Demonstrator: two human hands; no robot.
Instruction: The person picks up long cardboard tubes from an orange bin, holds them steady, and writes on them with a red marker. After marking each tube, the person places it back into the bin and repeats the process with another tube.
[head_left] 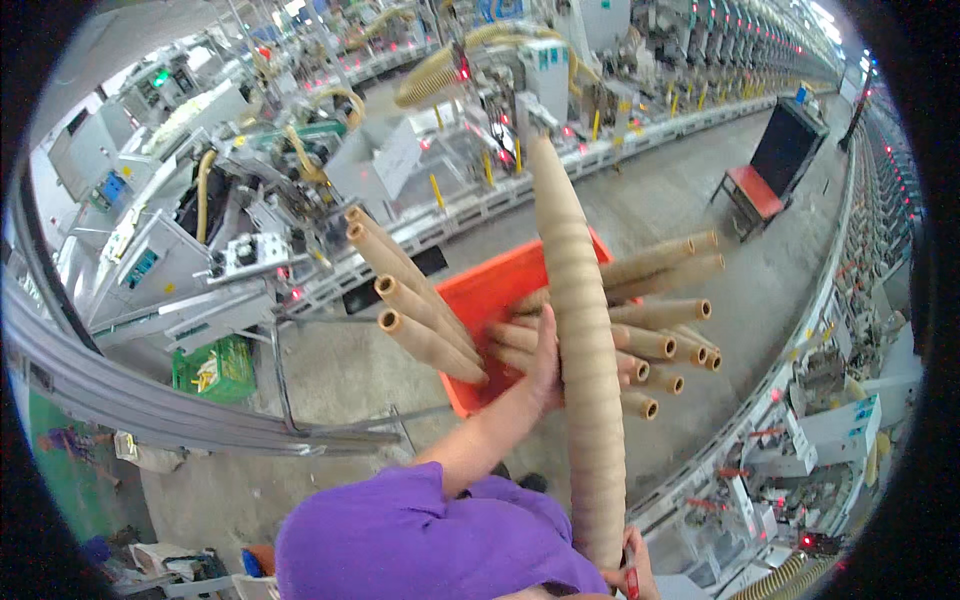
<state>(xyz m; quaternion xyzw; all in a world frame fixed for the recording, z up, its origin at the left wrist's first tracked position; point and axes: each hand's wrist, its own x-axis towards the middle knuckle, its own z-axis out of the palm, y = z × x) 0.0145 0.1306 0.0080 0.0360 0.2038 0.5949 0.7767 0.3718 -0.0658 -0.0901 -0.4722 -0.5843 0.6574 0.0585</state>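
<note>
The left hand (545, 362) is raised in front of the person, palm pressed flat against the side of a tall stack of cardboard cones (580, 330). Its fingers lie along the stack; whether they close around it cannot be told, since the far side is hidden. The right hand (632, 572) sits at the foot of the same stack, near the lower edge of the view, its grip closed under the base, with a small red object (631, 584) against the fingers. The stack rises from that lower grip, past the left palm, to a narrow tip well above both hands.

Behind the left hand stands an orange bin (480, 300), its near wall bare. Loose cones lie across it: one fan of four cones (415, 310) juts out to the left of the left hand, open ends up, and another bundle (665, 330) points out to the right of the stack, open ends showing.

A purple sleeve (400, 540) covers the near shoulder. Beyond the bin, rows of spinning machines (300, 170) line a grey floor (660, 190). A dark cart with a red shelf (770, 165) stands far off, and a green crate (215, 368) sits low, left of the hands.
</note>
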